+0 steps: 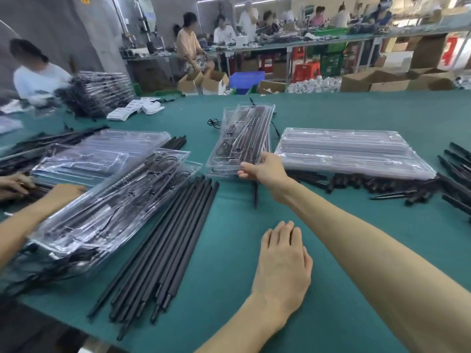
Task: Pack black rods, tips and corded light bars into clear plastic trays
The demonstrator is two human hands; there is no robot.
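My right hand (265, 167) reaches forward and grips the near edge of a filled clear plastic tray (239, 138) that lies on a small stack at the table's middle. My left hand (283, 261) rests flat on the green table (331, 250), fingers straight, holding nothing. A bundle of long black rods (165, 253) lies to its left. Trays filled with corded light bars (119, 205) are piled further left. A stack of empty clear trays (349, 151) sits to the right. Black tips (369, 186) lie scattered in front of that stack.
Another person's hands (51, 194) work at the left edge over more trays and rods. More black rods (456, 174) lie at the far right. One loose tip (255, 194) lies under my right wrist. People sit at the benches behind.
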